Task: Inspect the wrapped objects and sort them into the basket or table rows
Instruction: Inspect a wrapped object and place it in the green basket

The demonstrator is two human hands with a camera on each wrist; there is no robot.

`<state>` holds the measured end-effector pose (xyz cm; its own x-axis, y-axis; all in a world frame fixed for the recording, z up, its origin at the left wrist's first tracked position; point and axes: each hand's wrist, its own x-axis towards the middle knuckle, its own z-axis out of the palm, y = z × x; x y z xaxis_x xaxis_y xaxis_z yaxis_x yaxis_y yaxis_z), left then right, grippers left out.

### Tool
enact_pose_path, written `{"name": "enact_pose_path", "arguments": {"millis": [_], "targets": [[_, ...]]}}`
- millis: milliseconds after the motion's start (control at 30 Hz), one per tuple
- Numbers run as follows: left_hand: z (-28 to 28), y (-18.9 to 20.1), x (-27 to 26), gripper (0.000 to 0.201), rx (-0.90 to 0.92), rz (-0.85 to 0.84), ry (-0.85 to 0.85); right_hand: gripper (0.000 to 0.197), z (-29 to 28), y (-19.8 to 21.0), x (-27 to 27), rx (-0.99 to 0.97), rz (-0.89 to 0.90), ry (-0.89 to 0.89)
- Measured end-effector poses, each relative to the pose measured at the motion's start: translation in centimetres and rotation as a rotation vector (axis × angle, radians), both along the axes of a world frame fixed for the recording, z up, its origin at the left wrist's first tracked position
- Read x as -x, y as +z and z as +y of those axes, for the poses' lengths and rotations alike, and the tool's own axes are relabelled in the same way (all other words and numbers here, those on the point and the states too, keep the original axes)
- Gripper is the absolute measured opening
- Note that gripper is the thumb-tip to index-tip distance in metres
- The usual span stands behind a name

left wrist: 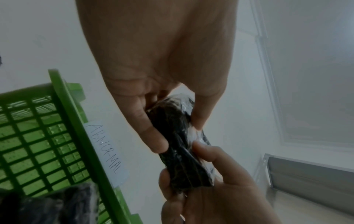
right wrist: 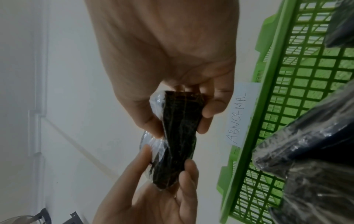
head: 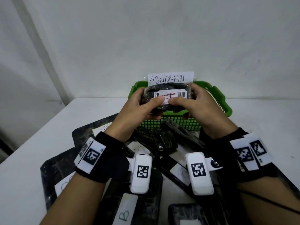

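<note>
Both hands hold one black plastic-wrapped object [head: 167, 98] up over the green basket [head: 219, 101]. Its white label, with two barcodes and a scribble, faces me. My left hand [head: 151, 104] grips its left end and my right hand [head: 181, 101] its right end, thumbs pressed on the label. The left wrist view shows the left hand [left wrist: 178, 131] pinching the wrapped object [left wrist: 184, 159] between thumb and fingers. Seen from the right wrist, the right hand [right wrist: 180, 121] pinches the wrapped object [right wrist: 176, 151] the same way. A paper sign reading ABNORMAL [head: 170, 78] stands on the basket's far rim.
Several more black wrapped objects [head: 146, 184] with white hand-marked labels lie piled on the white table [head: 40, 127] between me and the basket. Some lean against the basket's near wall [head: 183, 124]. A white wall stands right behind the basket. The table's left edge runs diagonally.
</note>
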<state>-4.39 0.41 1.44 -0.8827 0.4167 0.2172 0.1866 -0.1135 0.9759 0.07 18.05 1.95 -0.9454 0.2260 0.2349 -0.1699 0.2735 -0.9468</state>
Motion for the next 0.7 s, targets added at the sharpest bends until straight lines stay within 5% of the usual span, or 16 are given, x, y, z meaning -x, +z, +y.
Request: {"name": "enact_pose_path", "arguments": {"millis": [133,267,500,700], "targets": [[0.0,0.2,-0.2,0.054,-0.02,-0.004,-0.003,0.038,-0.2,0.0,0.0,0.022,0.004,0.017],[-0.1,0.4,0.3,0.035,-0.025,0.042,0.039,0.036,-0.3,0.3,-0.1,0.024,-0.006,0.076],[0.0,0.0,0.6,0.034,-0.003,0.058,0.011,0.031,0.0,0.4,-0.1,-0.019,0.061,0.002],[-0.2,0.0,1.0,0.028,0.128,0.247,0.188,0.034,-0.7,-0.4,0.4,-0.175,0.157,-0.094]]}}
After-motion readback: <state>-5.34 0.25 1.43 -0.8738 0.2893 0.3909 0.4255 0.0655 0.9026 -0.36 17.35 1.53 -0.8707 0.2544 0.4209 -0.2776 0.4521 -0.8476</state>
